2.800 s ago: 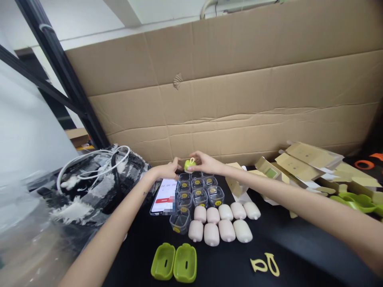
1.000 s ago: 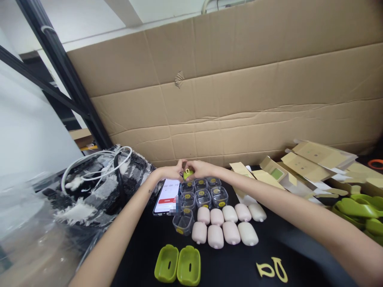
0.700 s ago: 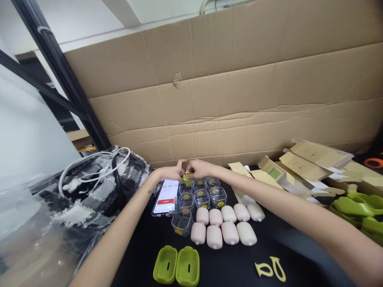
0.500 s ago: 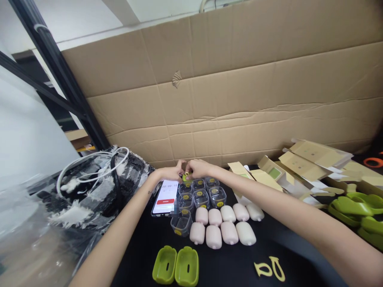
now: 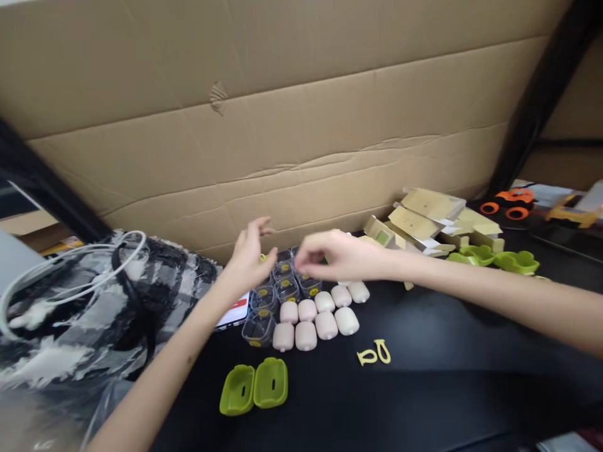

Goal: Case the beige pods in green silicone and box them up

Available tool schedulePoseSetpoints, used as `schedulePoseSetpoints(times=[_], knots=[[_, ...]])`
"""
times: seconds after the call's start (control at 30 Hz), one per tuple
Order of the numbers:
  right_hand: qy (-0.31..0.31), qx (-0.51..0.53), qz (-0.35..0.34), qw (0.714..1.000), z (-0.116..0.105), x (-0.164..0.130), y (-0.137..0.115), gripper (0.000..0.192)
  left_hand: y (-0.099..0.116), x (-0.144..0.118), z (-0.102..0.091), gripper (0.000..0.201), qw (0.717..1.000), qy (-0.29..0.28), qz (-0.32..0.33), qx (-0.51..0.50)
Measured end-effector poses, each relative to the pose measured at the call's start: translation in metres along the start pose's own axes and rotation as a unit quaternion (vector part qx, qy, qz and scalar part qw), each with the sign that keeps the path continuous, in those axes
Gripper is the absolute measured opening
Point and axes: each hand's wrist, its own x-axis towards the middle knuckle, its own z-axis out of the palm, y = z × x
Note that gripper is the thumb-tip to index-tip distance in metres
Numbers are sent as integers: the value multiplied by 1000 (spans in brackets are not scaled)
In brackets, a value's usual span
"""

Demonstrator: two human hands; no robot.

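My left hand (image 5: 252, 254) is raised at the back of the clear plastic containers (image 5: 287, 287), its fingers and thumb spread. Beside its thumb, a small yellow loop (image 5: 262, 257) shows, mostly covered by the hand. Over the right side of the containers hovers my right hand (image 5: 325, 256), blurred, with its fingers loosely curved away from the thumb and nothing visible between them. In front of the containers lie two rows of pale pink and cream rounded cases (image 5: 306, 336). A phone (image 5: 235, 312) lies partly behind my left wrist.
Two green open shells (image 5: 271, 383) sit near the front. Two yellow loop pieces (image 5: 367, 358) lie to their right. Opened cartons (image 5: 424, 220), green parts (image 5: 516, 262) and an orange toy car (image 5: 509, 204) are at the right. Fringed cloth (image 5: 179, 282) and a white cable (image 5: 103, 276) occupy the left.
My hands have moved apart from the small green piece they were both at; the right hand has lifted off to the right. The view has turned to the right.
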Motion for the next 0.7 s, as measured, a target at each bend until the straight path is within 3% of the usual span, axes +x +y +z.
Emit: schedulePoseSetpoints(times=[0.07,0.13,0.23,0.37,0.57,0.7], knots=[[-67,-21,-47,996,0,-41,-11,12,33,-20,9,37,999,-4,54,-4],[-129,-61,-79,987,8,-75,-17,13,60,-41,19,18,992,-45,115,-9],[-156,-123,-75,977,28,-106,-17,14,84,-67,32,6,981,-94,171,-11],[-135,-166,-41,976,49,-119,-11,24,87,-84,44,9,977,-90,186,46],[-93,-134,-6,987,61,-122,-12,5,73,-89,39,15,979,-55,170,96],[-20,21,66,997,50,-122,-19,16,65,-90,34,18,982,-24,153,108]])
